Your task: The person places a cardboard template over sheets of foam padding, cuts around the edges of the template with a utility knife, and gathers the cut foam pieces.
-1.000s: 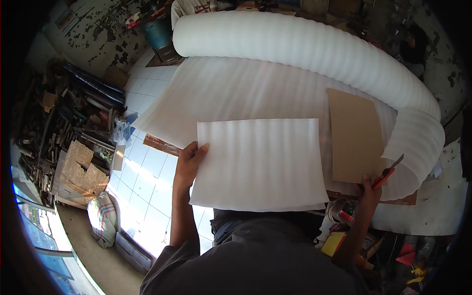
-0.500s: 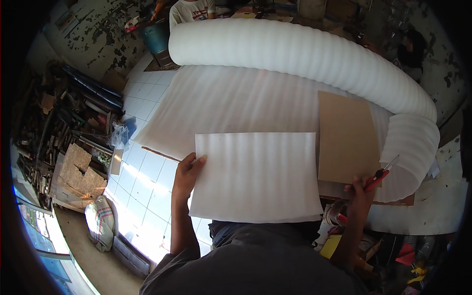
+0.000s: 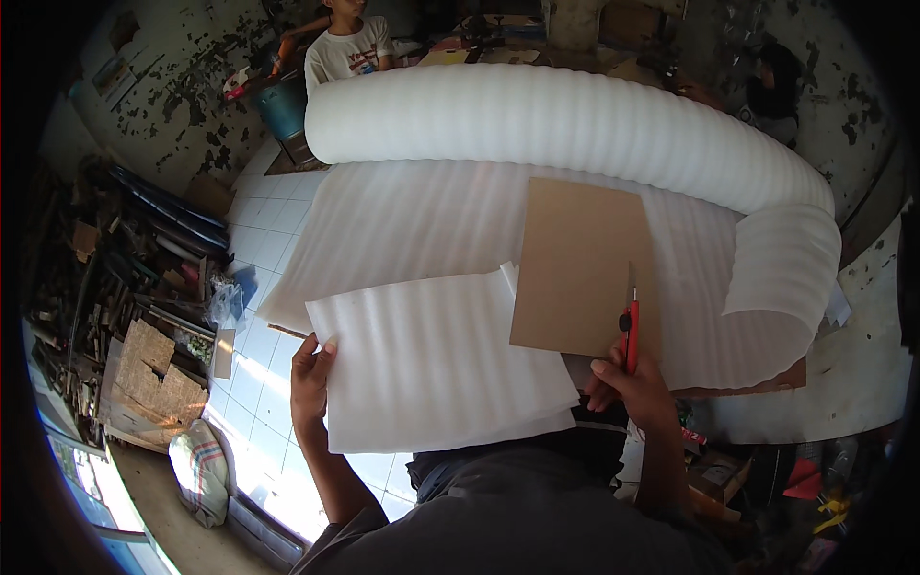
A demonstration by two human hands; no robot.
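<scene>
My left hand (image 3: 311, 379) pinches the left edge of a small stack of white foam sheets (image 3: 431, 369), thumb on top. These sheets lie at the table's near edge, with their right corners slightly out of line. My right hand (image 3: 634, 385) is closed round a red box cutter (image 3: 630, 331) whose blade points away from me. Its fingers are also at the near edge of a brown cardboard rectangle (image 3: 580, 259), which overlaps the right side of the stack. Beneath them spreads a wide foam sheet (image 3: 402, 216), running back to a thick foam roll (image 3: 556, 110).
Behind the roll stands a person in a white shirt (image 3: 350, 53), beside a teal bucket (image 3: 281, 110); another person (image 3: 776, 86) is at the far right. Scrap wood (image 3: 144, 374) is piled at the left, near a white sack (image 3: 199, 470). The roll's loose end (image 3: 781, 259) curls at the right.
The cardboard has slid left with my right hand, over the stack's right side. My left hand and the foam stack have shifted left, and the stack has tilted. The blade now points straight away.
</scene>
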